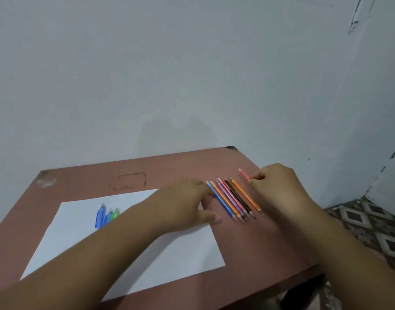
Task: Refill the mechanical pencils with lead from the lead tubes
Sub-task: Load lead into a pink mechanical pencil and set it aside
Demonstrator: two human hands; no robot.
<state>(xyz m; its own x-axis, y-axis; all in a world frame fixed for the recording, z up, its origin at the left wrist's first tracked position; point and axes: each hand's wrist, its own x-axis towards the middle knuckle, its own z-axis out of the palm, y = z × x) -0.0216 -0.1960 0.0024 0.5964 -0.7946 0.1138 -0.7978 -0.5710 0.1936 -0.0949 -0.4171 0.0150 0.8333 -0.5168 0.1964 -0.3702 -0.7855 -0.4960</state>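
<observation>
- On the far left, a white sheet of paper [129, 253] lies flat on my reddish-brown counter [84, 177].
- On the left part of the paper sit a few blue and green lead tubes [104, 215], side by side; they are blurred and my left forearm hides their near ends.
- My left forearm crosses the paper from the bottom left corner, and my left hand [187, 204] rests palm down at the paper's far right corner, fingers stretched and loose, holding nothing, fingertips right at the blue end of the pencil row.
- Just right of that hand, a row of mechanical pencils [234, 200] lies packed together on the bare counter, slanting from far left to near right: blue, orange, purple, pink, dark, orange.
- Right of the row, my right hand [279, 186] is curled, its fingers pinching a red pencil [244, 174] whose far end pokes out beyond them; the rest is hidden.
- My right forearm runs off the bottom right edge.
</observation>
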